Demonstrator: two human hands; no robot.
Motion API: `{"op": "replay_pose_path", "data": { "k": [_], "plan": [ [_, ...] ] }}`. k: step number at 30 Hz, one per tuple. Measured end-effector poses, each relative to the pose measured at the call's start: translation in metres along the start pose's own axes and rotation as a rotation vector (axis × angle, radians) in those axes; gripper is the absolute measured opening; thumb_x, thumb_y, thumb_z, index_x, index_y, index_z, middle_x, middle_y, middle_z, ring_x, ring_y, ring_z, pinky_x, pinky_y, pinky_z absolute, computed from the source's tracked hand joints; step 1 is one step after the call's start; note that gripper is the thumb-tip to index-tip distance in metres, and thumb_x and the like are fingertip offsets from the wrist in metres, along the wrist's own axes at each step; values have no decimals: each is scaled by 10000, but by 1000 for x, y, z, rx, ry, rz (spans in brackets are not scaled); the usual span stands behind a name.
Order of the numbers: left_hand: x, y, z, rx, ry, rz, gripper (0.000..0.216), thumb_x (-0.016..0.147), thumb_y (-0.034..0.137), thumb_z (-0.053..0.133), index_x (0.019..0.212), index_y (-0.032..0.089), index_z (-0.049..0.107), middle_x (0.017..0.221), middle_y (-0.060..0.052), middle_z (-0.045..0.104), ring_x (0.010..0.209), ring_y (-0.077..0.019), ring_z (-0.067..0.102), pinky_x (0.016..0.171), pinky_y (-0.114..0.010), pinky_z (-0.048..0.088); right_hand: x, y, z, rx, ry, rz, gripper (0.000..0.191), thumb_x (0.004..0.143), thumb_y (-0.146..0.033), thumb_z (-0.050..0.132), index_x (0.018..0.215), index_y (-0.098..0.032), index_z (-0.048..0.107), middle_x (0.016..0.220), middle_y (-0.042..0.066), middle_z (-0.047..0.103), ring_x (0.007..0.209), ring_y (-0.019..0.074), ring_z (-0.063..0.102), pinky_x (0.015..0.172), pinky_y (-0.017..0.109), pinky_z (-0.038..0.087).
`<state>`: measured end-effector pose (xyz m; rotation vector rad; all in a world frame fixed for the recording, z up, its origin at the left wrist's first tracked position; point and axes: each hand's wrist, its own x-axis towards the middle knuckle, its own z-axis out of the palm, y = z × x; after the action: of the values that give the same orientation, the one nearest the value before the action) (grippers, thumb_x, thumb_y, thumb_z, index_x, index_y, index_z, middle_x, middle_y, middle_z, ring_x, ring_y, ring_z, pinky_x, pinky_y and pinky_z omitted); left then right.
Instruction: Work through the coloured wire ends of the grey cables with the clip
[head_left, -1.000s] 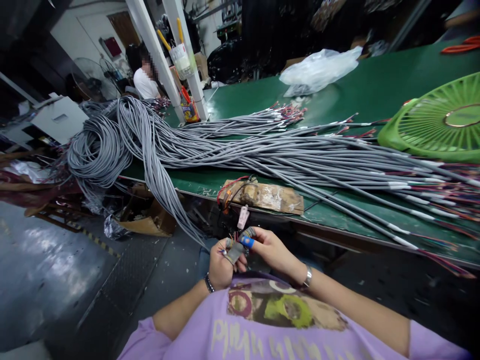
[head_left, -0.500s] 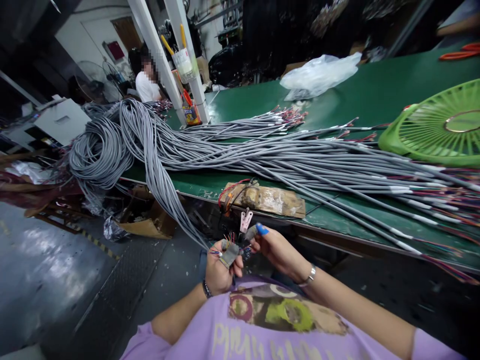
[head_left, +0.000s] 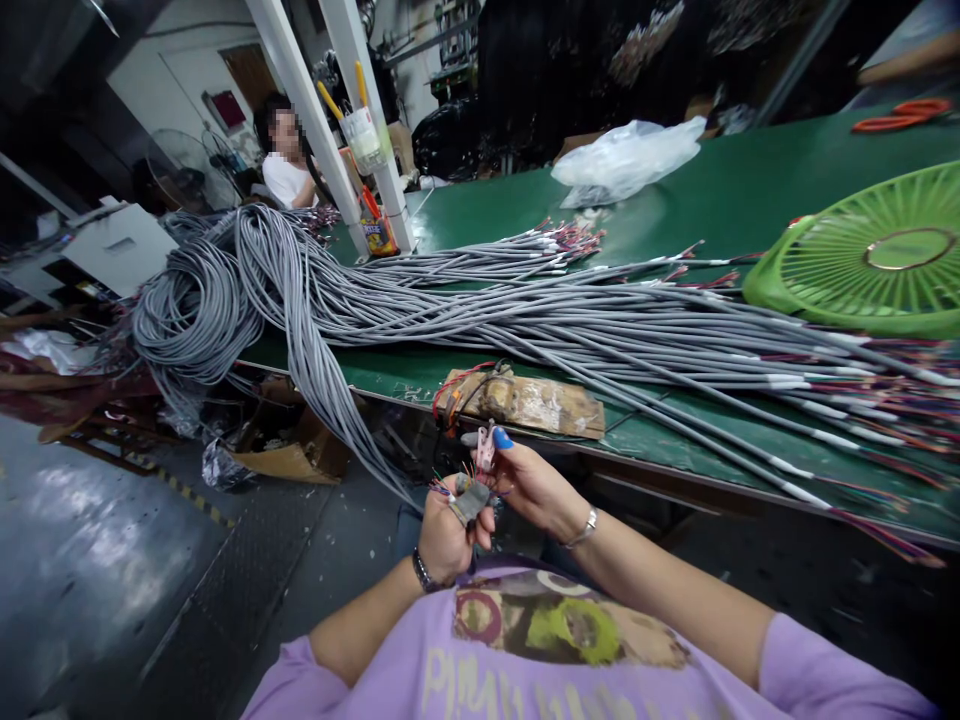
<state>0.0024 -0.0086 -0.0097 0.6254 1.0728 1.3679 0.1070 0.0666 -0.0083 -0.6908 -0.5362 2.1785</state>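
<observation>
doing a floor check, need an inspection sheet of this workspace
surface: green bench top, edge worn
job's things: grey cable end with fanned coloured wires, gripped in left hand; small pink clip, at right hand fingertips
clutter: worn wooden block jig, clear plastic bag, green plastic fan guard
grippers: both bare hands closed on the work
cables: large grey cable bundle across bench, spilling over the edge
surroundings: another person seated behind white posts
</observation>
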Motion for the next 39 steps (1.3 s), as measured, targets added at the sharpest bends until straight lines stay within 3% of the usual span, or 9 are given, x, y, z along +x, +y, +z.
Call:
{"op": "replay_pose_path", "data": {
  "k": [9,22,28,39],
  "plan": [
    [-2,-2,-2,-12,21,-46,307,655,411,718,663,147,560,436,17,587,255,-60,429,258,-142,254,0,3,1,14,36,2,295,654,-428,767,776,-168,701,700,29,656,629,121,558,604,251,447],
    [0,-1,0,17,50,-39,345,640,442,715,640,147,536,424,17,573,253,-56,420,259,-148,215,-1,2,4,-3,57,-32,345,571,-446,812,737,-165,699,683,21,646,637,125,551,607,250,442],
    [-1,1,-1,23,46,-32,328,648,435,708,652,151,544,430,20,577,258,-59,423,262,-150,242,0,4,3,-19,49,-46,279,664,-428,758,756,-172,694,676,25,635,631,135,551,611,267,443],
    [2,-1,1,35,42,-25,321,663,419,705,635,151,531,420,25,563,252,-50,401,264,-145,240,2,5,0,-22,51,-54,362,633,-474,767,780,-150,698,691,25,638,625,118,540,595,243,432]
  ]
}}
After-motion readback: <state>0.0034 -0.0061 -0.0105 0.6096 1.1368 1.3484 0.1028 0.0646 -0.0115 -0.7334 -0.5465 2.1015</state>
